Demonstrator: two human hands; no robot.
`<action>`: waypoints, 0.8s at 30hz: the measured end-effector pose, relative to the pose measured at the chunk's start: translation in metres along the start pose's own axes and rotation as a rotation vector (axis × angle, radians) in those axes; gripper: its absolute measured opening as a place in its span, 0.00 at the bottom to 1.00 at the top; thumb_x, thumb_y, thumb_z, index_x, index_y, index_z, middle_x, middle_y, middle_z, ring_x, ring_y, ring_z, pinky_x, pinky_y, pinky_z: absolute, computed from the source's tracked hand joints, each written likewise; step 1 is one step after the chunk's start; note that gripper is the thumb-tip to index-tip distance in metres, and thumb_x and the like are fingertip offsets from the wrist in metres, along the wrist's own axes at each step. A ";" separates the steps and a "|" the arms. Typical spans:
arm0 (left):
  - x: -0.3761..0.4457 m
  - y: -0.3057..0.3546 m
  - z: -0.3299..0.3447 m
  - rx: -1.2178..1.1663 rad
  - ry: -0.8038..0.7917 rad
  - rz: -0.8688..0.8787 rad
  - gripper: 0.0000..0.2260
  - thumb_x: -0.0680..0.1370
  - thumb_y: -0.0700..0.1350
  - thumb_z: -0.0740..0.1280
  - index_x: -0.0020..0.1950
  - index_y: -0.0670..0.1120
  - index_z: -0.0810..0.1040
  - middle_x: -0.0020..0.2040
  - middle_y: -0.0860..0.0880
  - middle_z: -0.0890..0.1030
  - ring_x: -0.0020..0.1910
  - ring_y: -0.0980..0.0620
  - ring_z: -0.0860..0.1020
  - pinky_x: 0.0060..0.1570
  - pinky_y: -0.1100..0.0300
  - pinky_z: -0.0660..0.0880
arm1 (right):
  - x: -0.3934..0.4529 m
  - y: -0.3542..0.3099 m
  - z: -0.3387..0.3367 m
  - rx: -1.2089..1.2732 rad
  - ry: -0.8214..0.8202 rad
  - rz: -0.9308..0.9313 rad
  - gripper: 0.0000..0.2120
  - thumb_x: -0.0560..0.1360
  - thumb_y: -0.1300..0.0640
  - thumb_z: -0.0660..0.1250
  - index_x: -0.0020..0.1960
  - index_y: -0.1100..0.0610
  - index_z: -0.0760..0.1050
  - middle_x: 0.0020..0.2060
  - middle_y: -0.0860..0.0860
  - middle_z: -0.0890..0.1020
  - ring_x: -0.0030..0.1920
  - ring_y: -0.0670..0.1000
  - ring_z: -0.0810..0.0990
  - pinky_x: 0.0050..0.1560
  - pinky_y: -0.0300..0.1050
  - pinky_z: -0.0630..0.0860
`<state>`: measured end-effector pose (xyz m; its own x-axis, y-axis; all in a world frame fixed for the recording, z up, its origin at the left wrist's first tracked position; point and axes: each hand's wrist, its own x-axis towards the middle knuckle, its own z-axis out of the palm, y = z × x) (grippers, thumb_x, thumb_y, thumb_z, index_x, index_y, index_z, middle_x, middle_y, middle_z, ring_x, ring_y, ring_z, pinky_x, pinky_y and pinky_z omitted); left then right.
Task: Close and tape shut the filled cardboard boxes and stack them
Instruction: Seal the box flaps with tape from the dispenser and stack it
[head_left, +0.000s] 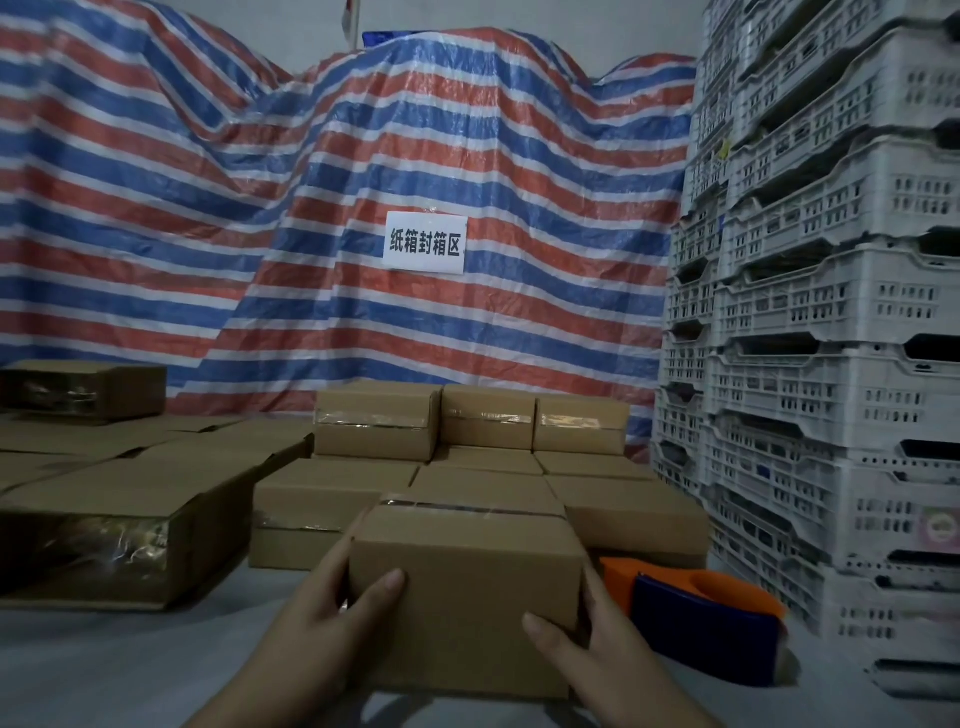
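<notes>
Both hands clasp a closed cardboard box (462, 582) from either side — the left hand (332, 603) with its thumb curled over the near top edge, the right hand (587, 629) likewise. Clear tape runs along the box's far edge. An orange-and-blue tape dispenser (701, 618) sits just beside it on the grey desk (130, 670). Beyond, taped boxes (467, 447) stand stacked in tiers before a striped tarpaulin (260, 208) bearing a paper sign (425, 242); white crates (831, 312) tower at right.
</notes>
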<state>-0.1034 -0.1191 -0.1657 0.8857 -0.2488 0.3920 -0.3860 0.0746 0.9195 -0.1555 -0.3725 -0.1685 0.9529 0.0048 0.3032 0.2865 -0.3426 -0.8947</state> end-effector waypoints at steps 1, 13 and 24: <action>0.001 0.005 0.002 0.017 0.020 0.015 0.23 0.65 0.61 0.70 0.59 0.73 0.71 0.52 0.69 0.80 0.51 0.67 0.79 0.43 0.68 0.75 | -0.001 -0.002 -0.002 0.010 0.017 -0.006 0.52 0.65 0.37 0.75 0.80 0.37 0.48 0.71 0.38 0.70 0.70 0.41 0.69 0.75 0.49 0.67; 0.165 0.115 0.050 0.192 0.227 0.336 0.25 0.78 0.57 0.66 0.73 0.56 0.64 0.52 0.62 0.74 0.47 0.61 0.76 0.36 0.61 0.74 | 0.131 -0.096 -0.069 0.184 0.455 -0.104 0.33 0.73 0.31 0.66 0.74 0.44 0.69 0.64 0.48 0.79 0.62 0.53 0.79 0.66 0.56 0.75; 0.299 0.057 0.051 0.425 0.117 0.181 0.23 0.81 0.49 0.64 0.75 0.51 0.64 0.59 0.51 0.73 0.56 0.52 0.73 0.57 0.54 0.73 | 0.254 -0.059 -0.095 0.270 0.364 0.302 0.27 0.77 0.34 0.64 0.68 0.51 0.73 0.51 0.54 0.81 0.47 0.56 0.81 0.26 0.42 0.77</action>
<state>0.1257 -0.2384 0.0026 0.8081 -0.1564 0.5679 -0.5867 -0.3007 0.7519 0.0601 -0.4403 -0.0070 0.9144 -0.3984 0.0709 0.0667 -0.0245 -0.9975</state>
